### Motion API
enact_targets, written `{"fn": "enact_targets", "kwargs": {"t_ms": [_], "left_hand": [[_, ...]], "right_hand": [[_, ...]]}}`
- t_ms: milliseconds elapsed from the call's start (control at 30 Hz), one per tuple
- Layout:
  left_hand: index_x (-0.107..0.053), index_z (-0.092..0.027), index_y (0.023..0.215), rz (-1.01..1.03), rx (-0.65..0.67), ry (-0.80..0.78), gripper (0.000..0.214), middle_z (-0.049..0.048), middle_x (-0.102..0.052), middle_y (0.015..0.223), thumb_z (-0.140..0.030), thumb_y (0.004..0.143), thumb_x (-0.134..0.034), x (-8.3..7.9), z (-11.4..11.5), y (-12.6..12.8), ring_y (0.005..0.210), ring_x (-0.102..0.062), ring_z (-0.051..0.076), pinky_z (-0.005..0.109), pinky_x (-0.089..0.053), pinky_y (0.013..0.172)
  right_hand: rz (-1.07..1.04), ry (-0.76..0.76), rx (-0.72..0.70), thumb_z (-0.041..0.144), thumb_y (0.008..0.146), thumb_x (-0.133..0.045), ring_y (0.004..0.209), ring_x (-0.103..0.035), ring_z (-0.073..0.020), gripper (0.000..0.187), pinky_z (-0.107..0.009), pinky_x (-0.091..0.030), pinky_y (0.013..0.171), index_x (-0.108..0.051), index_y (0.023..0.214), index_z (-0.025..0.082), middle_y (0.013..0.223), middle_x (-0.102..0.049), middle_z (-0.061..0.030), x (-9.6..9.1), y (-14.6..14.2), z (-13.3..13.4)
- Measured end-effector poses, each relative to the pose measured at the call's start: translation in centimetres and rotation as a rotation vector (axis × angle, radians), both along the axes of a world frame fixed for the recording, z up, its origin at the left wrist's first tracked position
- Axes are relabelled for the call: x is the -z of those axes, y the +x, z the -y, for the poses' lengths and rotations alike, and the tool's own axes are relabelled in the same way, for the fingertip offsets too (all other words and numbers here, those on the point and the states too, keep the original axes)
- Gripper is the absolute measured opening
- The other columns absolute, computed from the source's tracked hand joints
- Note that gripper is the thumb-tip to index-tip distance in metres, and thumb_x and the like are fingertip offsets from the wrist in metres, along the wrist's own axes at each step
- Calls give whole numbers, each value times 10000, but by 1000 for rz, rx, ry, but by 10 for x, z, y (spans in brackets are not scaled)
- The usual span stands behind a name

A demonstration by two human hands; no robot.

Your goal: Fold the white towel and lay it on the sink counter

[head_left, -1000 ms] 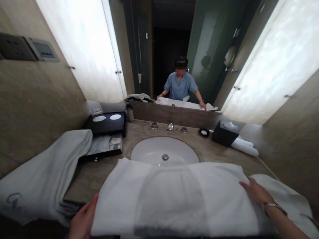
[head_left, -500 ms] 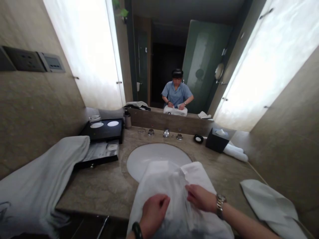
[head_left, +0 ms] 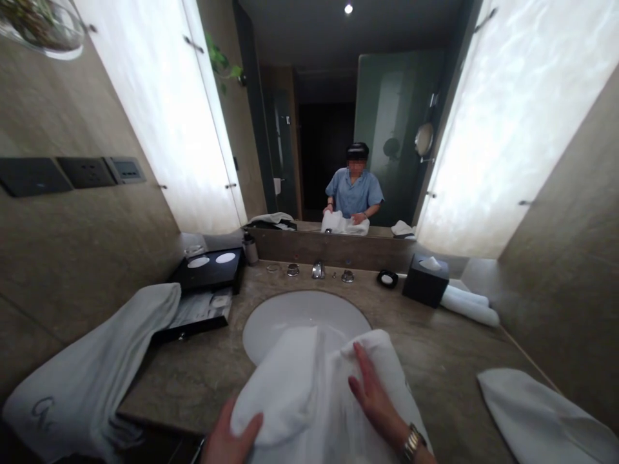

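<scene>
A white towel lies over the front of the counter and part of the sink basin, its left and right sides folded up toward the middle. My left hand grips the left fold, with the thumb on top and the other fingers partly hidden by cloth. Stretched out on the right fold, my right hand presses the towel with its fingers apart. The towel's near end runs out of the bottom of the view.
On the left, a black amenity box stands by an embroidered towel hanging over the edge. Rightward are a black tissue box, rolled towels and another white cloth. Behind the basin sits the faucet.
Both hands have moved apart from the towel's middle. The left side is now folded over, held by my left hand; my right hand has opened out onto the right fold. The view has tilted up.
</scene>
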State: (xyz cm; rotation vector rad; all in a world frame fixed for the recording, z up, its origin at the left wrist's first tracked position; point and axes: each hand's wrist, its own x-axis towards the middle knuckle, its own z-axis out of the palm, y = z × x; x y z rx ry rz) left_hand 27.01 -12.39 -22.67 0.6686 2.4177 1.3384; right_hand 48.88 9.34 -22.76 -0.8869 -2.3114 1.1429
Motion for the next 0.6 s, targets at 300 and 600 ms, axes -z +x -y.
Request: {"fn": "enact_targets", "kwargs": {"t_ms": [300, 600], "left_hand": [[-657, -181, 809, -1163, 1251, 234, 136, 40, -648, 726, -269, 725, -716, -75, -149, 209, 663, -627, 222, 370, -378, 539], [-636, -212, 641, -673, 1345, 104, 295, 9, -676, 583, -383, 754, -848, -1, -183, 240, 528, -571, 144, 276, -423, 479]], "right_hand": [[-267, -289, 240, 963, 794, -298, 1421, -523, -361, 1191, -544, -480, 1137, -329, 1580, 68, 1569, -477, -257, -104, 80, -63], [96, 392, 304, 428, 981, -342, 1233, -562, -356, 501, -645, -417, 1126, -701, 1192, 149, 1239, -691, -179, -60, 58, -80]]}}
